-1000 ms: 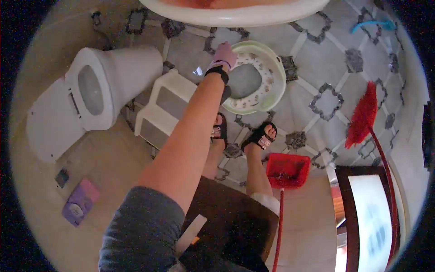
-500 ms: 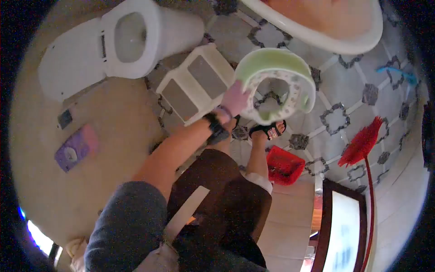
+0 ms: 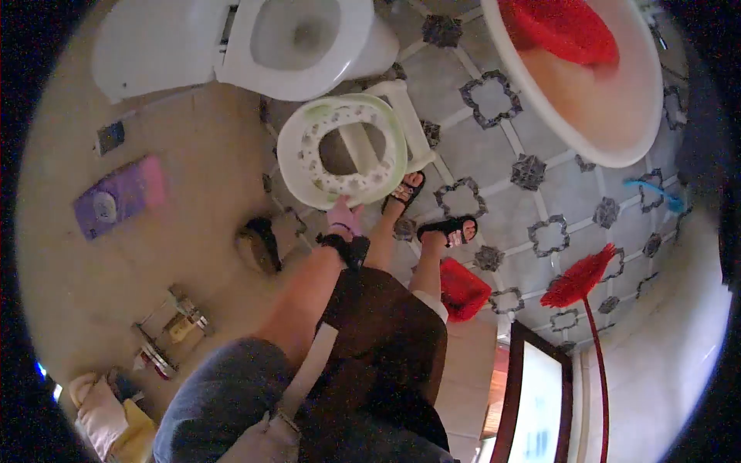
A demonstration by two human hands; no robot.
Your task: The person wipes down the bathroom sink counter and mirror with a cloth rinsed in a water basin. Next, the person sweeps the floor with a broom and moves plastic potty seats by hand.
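Note:
My left hand (image 3: 343, 217), with a dark band on its wrist, is closed on the near edge of a white and green child's potty seat (image 3: 292, 158). The seat has a patterned ring around an open middle. It is up over part of a white step stool (image 3: 414, 127), and a bar of the stool shows through the hole. Just behind the seat is the white toilet (image 3: 349, 55), its lid raised. My right hand is out of view.
A white tub (image 3: 540, 116) with a red item (image 3: 575, 31) inside stands at the upper right. A red dustpan (image 3: 463, 292), a red broom (image 3: 580, 279) and a blue item (image 3: 656, 191) lie on the tiles. A purple package (image 3: 116, 199) is at left.
My left hand has lifted the potty seat off the floor and carried it left, over the stool beside the toilet. The camera view has shifted, showing more of the tub.

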